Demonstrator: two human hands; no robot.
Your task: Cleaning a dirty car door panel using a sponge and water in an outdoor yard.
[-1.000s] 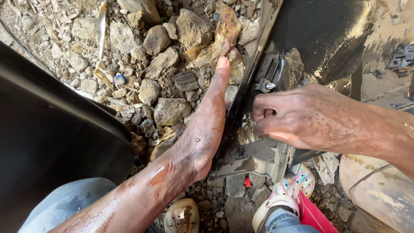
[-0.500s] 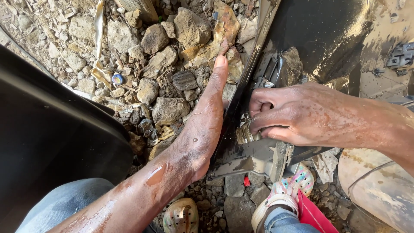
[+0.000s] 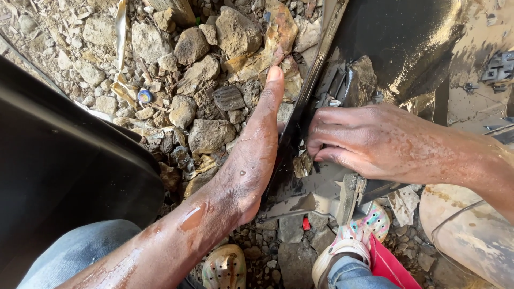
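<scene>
View looking down from a person's head at 2 bare, wet hands working on a dirty black panel (image 3: 407, 37) that runs from the top centre of the frame down to the lower middle. The left hand (image 3: 251, 160), reaching up from the lower left, lies flat and open with fingers straight, its palm side pressed along the panel's left edge and its fingertips pointing toward the top of the frame; it grasps nothing. The right hand (image 3: 369, 142), entering from the right edge, is curled closed at the centre of the frame, fingers tucked around something small against a grey bracket (image 3: 326, 192) on the panel; what it pinches is hidden under the fingers, so I cannot tell what it is. The bracket sits attached to the panel, so the work there looks unfinished, and nothing has visibly come loose. Rocks and rubble (image 3: 209, 134) fill the upper left. A large black curved piece (image 3: 64, 171) covers the left side. At the bottom are 2 perforated sandals (image 3: 225, 267), blue jeans and a red object (image 3: 391, 267) at the lower right.
</scene>
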